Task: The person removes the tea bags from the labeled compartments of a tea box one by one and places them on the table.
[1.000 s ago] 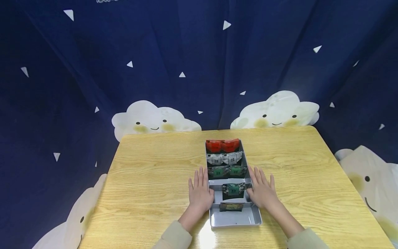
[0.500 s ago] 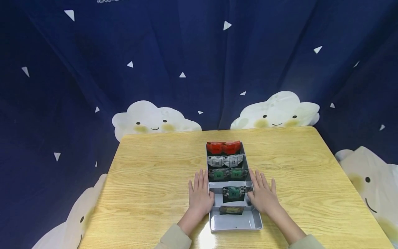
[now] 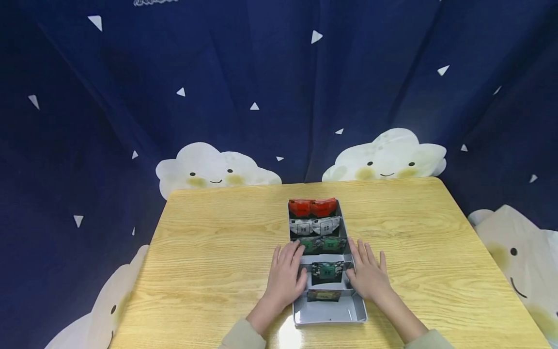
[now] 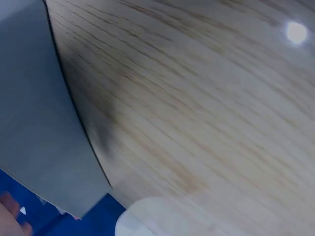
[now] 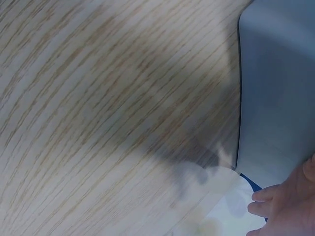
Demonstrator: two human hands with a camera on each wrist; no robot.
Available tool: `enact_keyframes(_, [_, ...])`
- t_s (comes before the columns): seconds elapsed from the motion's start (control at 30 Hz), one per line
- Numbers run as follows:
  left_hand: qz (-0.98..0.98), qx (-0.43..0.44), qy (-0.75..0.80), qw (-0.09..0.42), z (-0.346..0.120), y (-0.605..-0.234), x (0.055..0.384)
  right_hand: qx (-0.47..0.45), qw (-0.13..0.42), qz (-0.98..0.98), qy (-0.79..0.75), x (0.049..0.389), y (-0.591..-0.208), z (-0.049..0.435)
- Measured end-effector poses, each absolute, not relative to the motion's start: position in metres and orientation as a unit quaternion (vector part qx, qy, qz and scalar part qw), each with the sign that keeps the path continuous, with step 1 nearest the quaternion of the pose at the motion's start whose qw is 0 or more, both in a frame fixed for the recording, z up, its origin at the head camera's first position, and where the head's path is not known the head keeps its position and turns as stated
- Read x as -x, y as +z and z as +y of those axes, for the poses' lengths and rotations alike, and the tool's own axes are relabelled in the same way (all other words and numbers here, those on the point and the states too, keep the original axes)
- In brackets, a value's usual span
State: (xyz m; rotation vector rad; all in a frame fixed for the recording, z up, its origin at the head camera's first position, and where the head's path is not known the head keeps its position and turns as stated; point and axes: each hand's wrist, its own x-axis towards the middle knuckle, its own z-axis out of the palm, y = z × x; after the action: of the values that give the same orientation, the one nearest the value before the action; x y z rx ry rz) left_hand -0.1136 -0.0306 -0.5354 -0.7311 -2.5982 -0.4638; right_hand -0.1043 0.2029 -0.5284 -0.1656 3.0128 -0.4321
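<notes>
Most of the head view is dark-blue curtain (image 3: pixel 279 72), hanging in soft folds behind the table (image 3: pixel 218 232) and down both sides. The table is light, grained wood with rounded far corners and a patch of glare (image 3: pixel 290 333) toward the person. Four white clouds (image 3: pixel 218 165) with smiles are printed on the cloth, two just above the table's far edge. A grey tray (image 3: pixel 329 311) in five compartments lies lengthwise on the table between the hands.

Both arms reach in from the near side, in pale cuffs (image 3: pixel 246 334). The left hand (image 3: pixel 283 276) lies back upward over the tray's left rim, fingers together and slightly bent, thumb apart; I cannot tell whether they touch a packet. The right hand (image 3: pixel 369 275) is spread against the right side, its thumb at the rim.

Paired red packets (image 3: pixel 323 209), white packets (image 3: pixel 327 227) and green packets (image 3: pixel 333 244) fill the three far compartments; one green packet (image 3: pixel 327 273) and one brown packet (image 3: pixel 324 295) occupy the nearer two. Small white triangles (image 3: pixel 255 106) dot the curtain.
</notes>
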Motion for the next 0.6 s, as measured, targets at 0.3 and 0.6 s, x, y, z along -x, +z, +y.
enact_keyframes(0.3, [-0.866, 0.432, -0.114, 0.226, -0.016, -0.533, 0.1, 0.053, 0.031, 0.988, -0.142, 0.104, -0.53, 0.202])
enact_keyframes(0.6, [-0.848, 0.493, -0.056, 0.188, -0.009, -0.537, 0.097, 0.052, 0.036, 0.988, -0.143, 0.104, -0.53, 0.202])
